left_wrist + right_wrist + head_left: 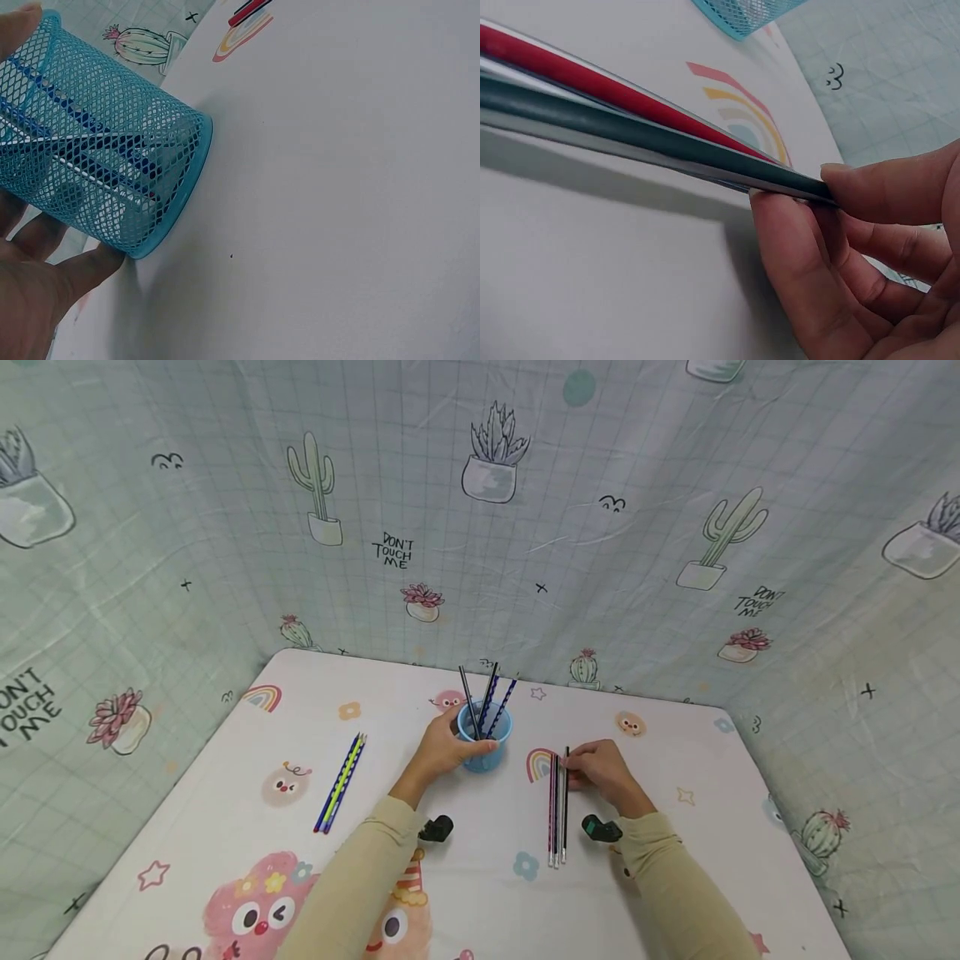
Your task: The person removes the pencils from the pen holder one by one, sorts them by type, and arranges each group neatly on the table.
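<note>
My left hand [442, 747] grips a light blue mesh pencil cup [486, 762], with the thumb across its near side and fingers around the left. Several pencils [501, 706], some black and some blue with a dotted pattern, lean inside it. To the right, my right hand [603, 768] pinches the far end of a dark striped pencil [566, 810] between thumb and fingers. Right beside that pencil, other dark pencils [552, 810] lie side by side on the table. In the right wrist view, a red pencil [592, 79] runs just behind the pinched one.
On the left of the white patterned table [487, 893] lies a small group of blue and yellow-green pencils [341, 785]. A cactus-print cloth [540, 543] hangs behind and along both sides. Dark wrist cameras [602, 828] sit at both cuffs.
</note>
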Demonstrator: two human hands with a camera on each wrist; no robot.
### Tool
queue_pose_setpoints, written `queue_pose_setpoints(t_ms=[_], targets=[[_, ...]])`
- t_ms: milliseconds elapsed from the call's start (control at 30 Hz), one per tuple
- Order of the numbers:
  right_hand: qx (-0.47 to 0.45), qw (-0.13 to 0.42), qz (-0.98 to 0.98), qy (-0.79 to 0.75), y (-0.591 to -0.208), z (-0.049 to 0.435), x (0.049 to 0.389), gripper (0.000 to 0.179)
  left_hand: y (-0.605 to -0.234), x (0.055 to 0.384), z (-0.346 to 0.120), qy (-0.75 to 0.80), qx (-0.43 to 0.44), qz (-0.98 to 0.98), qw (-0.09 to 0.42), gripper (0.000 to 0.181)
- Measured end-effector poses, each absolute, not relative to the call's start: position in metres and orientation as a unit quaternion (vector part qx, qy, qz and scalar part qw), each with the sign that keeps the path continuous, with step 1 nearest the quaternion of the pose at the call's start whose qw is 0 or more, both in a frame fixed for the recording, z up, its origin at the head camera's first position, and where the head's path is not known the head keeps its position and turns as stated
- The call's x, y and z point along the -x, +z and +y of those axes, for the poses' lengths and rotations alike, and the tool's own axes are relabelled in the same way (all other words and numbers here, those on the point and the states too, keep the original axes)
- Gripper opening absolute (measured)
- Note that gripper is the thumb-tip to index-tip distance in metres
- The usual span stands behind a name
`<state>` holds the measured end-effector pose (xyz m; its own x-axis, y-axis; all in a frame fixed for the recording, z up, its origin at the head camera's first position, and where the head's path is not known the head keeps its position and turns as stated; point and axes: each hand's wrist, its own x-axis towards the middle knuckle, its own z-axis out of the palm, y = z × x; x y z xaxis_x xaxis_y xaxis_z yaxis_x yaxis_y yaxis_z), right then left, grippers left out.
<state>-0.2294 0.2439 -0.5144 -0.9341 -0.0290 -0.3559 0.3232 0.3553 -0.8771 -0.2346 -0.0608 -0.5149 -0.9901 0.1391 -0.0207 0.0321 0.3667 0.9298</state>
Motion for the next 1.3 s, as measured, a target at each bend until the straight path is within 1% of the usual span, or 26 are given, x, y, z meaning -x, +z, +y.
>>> queue_pose_setpoints(t_ms=[233, 700, 1300], targets=[[-0.098, 0.155, 0.814, -0.552, -0.517, 0.241, 0.229, 0.021, -0.514, 0.233, -0.06, 0.56, -0.05, 0.825, 0.048, 0.104], [-0.117, 0.136, 0.835, -0.52, -0.518, 0.234, 0.228, 0.014, -0.514, 0.235, -0.061, 0.569, -0.055, 0.819, 0.047, 0.104], [-0.11, 0.139, 0.842, -0.509, -0.517, 0.231, 0.225, 0.013, -0.515, 0.233, -0.061, 0.569, -0.052, 0.819, 0.045, 0.103]])
